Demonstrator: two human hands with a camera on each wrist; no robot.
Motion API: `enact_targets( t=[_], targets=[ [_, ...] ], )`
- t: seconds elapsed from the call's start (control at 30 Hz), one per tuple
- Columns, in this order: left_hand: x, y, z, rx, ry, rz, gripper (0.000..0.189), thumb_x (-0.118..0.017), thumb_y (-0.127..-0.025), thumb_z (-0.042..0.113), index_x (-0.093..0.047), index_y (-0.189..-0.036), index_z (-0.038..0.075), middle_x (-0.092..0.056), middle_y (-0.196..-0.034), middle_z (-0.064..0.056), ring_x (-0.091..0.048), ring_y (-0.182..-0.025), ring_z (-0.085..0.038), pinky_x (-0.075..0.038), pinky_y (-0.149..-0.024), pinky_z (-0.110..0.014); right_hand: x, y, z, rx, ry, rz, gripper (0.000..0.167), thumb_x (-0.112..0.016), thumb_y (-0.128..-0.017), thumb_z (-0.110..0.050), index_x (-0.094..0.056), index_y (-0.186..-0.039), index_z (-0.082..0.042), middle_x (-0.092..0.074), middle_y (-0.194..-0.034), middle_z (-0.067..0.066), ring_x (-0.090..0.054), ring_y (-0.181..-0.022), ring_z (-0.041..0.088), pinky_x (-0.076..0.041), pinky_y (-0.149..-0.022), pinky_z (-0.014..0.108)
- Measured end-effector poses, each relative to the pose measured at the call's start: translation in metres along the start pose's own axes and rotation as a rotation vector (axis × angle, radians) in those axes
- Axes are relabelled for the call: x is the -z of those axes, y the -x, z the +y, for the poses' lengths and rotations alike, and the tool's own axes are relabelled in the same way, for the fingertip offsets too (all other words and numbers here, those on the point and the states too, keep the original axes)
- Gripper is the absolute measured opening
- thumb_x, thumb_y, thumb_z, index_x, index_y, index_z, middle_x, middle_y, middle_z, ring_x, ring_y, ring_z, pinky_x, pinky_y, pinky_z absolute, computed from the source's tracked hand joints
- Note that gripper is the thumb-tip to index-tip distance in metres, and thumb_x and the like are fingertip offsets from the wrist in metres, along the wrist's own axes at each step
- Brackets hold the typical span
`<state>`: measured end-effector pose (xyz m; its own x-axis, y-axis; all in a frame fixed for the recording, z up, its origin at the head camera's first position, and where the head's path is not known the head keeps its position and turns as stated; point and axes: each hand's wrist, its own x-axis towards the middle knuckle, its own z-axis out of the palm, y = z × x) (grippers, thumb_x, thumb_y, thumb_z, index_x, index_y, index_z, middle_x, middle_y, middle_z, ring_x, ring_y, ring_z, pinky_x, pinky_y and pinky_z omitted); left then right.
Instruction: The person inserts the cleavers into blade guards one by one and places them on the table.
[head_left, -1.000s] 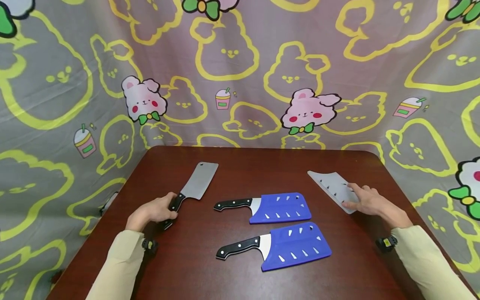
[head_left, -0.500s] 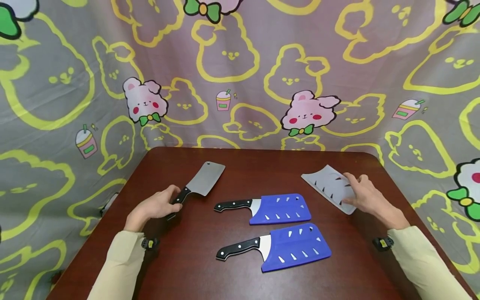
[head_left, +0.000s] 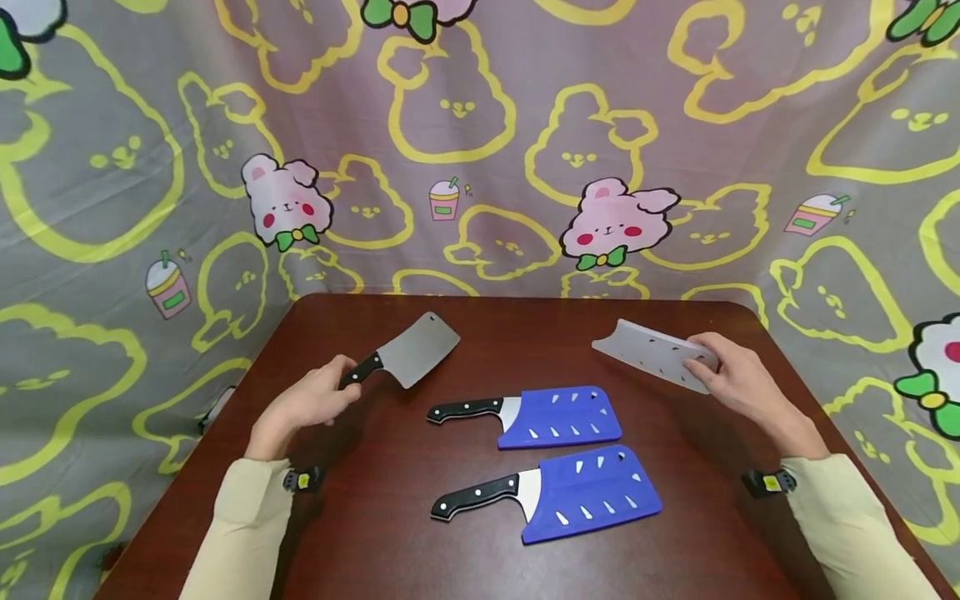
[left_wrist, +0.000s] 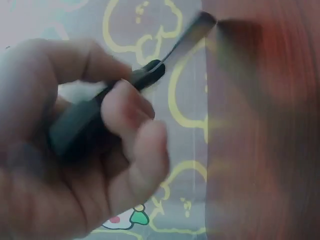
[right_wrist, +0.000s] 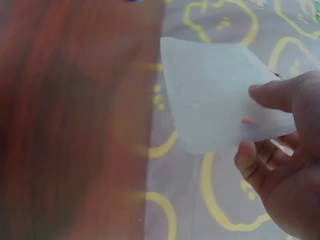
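Note:
On the left of the head view, my left hand [head_left: 311, 400] grips the black handle of a bare cleaver [head_left: 418, 350], its grey blade pointing away to the right. The left wrist view shows fingers curled round that dark handle [left_wrist: 82, 120], blurred, with the blade almost edge-on. At the right, my right hand [head_left: 742, 379] pinches a whitish slotted blade cover [head_left: 648, 354] by its near end. Seen from the right wrist, the thumb lies on one face of the translucent cover [right_wrist: 215, 95] and the other fingers curl beneath. The cover looks tilted and off the table.
Two more cleavers with black handles lie between the hands, one in a blue cover [head_left: 562, 417] farther back, one in a blue cover [head_left: 596, 493] nearer. They rest on a dark brown table [head_left: 390, 550]. A patterned curtain [head_left: 510, 100] hangs behind and along both sides.
The left hand has raised the cleaver and swung its blade rightward. The right hand has taken the whitish blade cover up and tilted it. Both blue-covered cleavers have stayed in place.

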<state>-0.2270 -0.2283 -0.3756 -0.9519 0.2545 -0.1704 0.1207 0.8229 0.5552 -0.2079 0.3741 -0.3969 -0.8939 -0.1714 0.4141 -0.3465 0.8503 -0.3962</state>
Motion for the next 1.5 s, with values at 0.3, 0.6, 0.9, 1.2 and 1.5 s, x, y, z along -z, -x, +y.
enact_targets(
  t=[0.3,0.6,0.9,1.2,1.5],
  targets=[
    [0.004,0.003,0.019,-0.047,0.17,0.069,0.032,-0.058,-0.095,0.021,-0.046,-0.122,0.01,-0.053,-0.077,-0.008,-0.04,-0.042,-0.018,-0.038,-0.04,-0.033,0.019,-0.008,-0.027,-0.067,-0.09,0.128,0.026,-0.069,-0.092,-0.019,-0.061,-0.113,-0.006,-0.063,-0.097,0.017,-0.048,-0.072,0.0,-0.042,-0.055,0.022],
    [0.01,0.001,0.041,-0.157,0.337,0.062,0.032,-0.063,-0.094,0.041,-0.054,-0.116,0.02,-0.048,-0.068,-0.006,-0.039,-0.045,-0.017,-0.035,-0.04,-0.031,0.027,-0.021,-0.049,-0.055,-0.286,0.288,0.024,-0.06,-0.096,-0.01,-0.055,-0.117,0.001,-0.05,-0.093,-0.016,-0.047,-0.078,-0.003,-0.035,-0.063,0.014],
    [0.013,0.002,0.063,-0.27,0.42,0.101,0.031,-0.064,-0.095,0.036,-0.056,-0.115,0.014,-0.049,-0.069,-0.012,-0.043,-0.045,-0.022,-0.039,-0.041,-0.033,0.027,-0.038,-0.068,-0.009,-0.399,0.336,0.028,-0.059,-0.096,-0.007,-0.056,-0.122,0.001,-0.051,-0.101,-0.017,-0.049,-0.088,0.003,-0.038,-0.068,0.016],
    [0.016,0.003,0.072,-0.353,0.485,0.148,0.026,-0.064,-0.096,0.029,-0.057,-0.114,0.012,-0.051,-0.068,-0.01,-0.045,-0.047,-0.022,-0.041,-0.043,-0.037,0.03,-0.047,-0.079,-0.003,-0.674,0.396,0.034,-0.055,-0.098,-0.007,-0.052,-0.13,0.003,-0.064,-0.105,-0.006,-0.066,-0.088,0.006,-0.051,-0.074,0.013],
    [0.02,0.006,0.074,-0.413,0.493,0.185,0.024,-0.065,-0.095,0.022,-0.062,-0.116,0.011,-0.052,-0.069,-0.013,-0.045,-0.047,-0.024,-0.04,-0.043,-0.033,0.032,-0.048,-0.079,0.078,-1.02,0.464,0.034,-0.054,-0.096,0.002,-0.053,-0.13,0.005,-0.064,-0.098,0.005,-0.069,-0.086,0.012,-0.056,-0.072,0.018]
  ],
)
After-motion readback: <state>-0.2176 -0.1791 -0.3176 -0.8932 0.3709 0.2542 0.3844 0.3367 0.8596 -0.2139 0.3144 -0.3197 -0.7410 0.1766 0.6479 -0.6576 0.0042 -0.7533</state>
